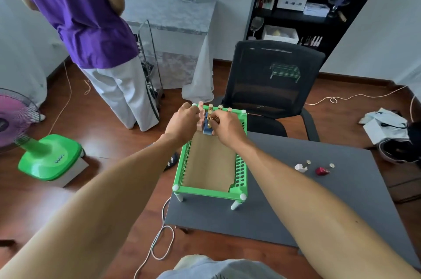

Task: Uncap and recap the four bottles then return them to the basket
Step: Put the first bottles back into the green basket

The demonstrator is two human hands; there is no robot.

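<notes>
A green basket [205,192] with a cardboard liner stands on the grey table [284,215]. Both my hands are at its far end. My left hand [182,122] curls around a pink bottle [200,119] by the far left corner. My right hand [224,125] pinches the gold cap of a blue bottle [206,131] standing upright inside the basket. Behind them, several gold-capped bottles [220,107] line the far wall. To the right of the basket, a white bottle [300,167] and a red bottle [322,171] lie on the table.
A black mesh chair [273,78] stands just beyond the table. A person in a purple top [91,28] stands at the left. A green-based fan [45,155] sits on the floor, and a white cable [163,237] loops by the table's left edge.
</notes>
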